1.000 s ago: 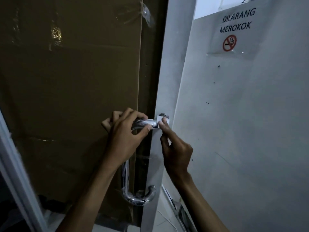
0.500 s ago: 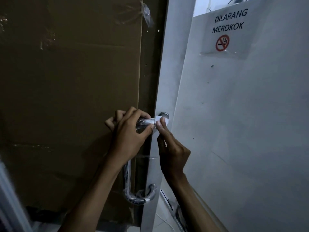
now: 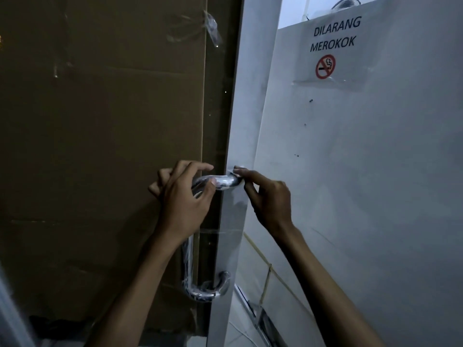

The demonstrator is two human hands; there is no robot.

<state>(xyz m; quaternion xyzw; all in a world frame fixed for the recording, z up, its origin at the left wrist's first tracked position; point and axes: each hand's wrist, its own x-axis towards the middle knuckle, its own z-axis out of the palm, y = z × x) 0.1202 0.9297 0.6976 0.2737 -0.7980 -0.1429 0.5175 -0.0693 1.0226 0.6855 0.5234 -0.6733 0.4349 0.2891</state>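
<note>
A chrome pull handle (image 3: 208,289), wrapped in clear plastic film, is fixed to the white frame of a glass door (image 3: 233,121). My left hand (image 3: 185,199) curls around the handle's upper bend, thumb pressing on the bar. At the handle's top mount my right hand (image 3: 265,194) pinches the wrapping (image 3: 236,175) between thumb and forefinger. The wrapping there is mostly hidden by my fingers.
Brown cardboard (image 3: 100,146) covers the glass behind the door, taped near the top. A white wall panel (image 3: 363,196) on the right carries a "DILARANG MEROKOK" no-smoking sign (image 3: 330,48). Tape strips and a metal track (image 3: 260,316) run along the floor below.
The white scrap seen at the top mount is now hidden under my right fingers, which have turned over the bar. My left thumb slid along the handle. The view shifted slightly.
</note>
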